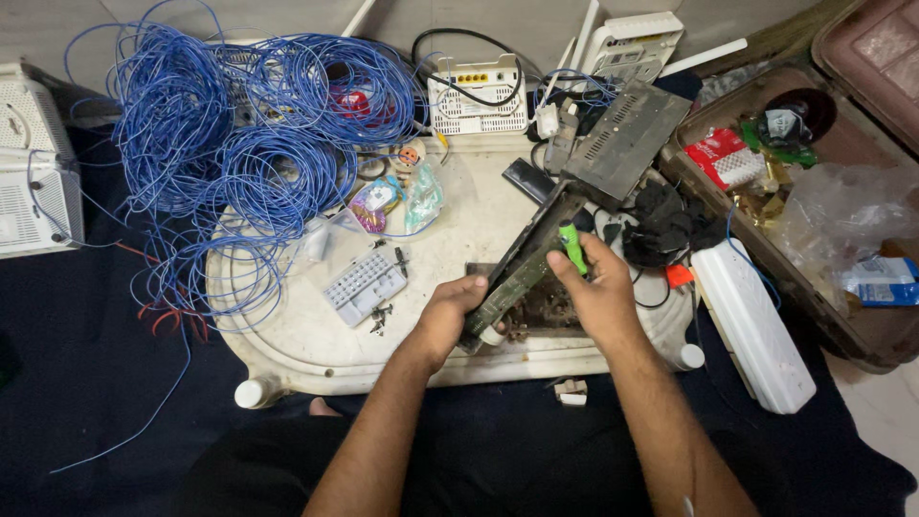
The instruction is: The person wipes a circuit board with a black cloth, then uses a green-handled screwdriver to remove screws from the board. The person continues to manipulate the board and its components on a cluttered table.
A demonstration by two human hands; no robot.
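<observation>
Both forearms reached up from the lower edge; the left hand [448, 316] clasped the near end of a long green circuit board [522, 273] tilted over the white oval plastic tray [316, 349]; the right hand [595, 292] was closed round a green-handled screwdriver [572, 245] set against the board's edge; a slip of the tip could gouge the board, or scatter the small dark screws [381, 316] lying beside the grey perforated cover [364, 284]; tangled blue wire coils [239, 153] crowded the tray's far left.

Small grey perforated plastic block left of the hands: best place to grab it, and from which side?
The grey perforated block lies flat and tilted on the white tray. Probably pinch across its two long edges from above with the fingers; those sides look clear, though loose screws lie near its lower end.
</observation>
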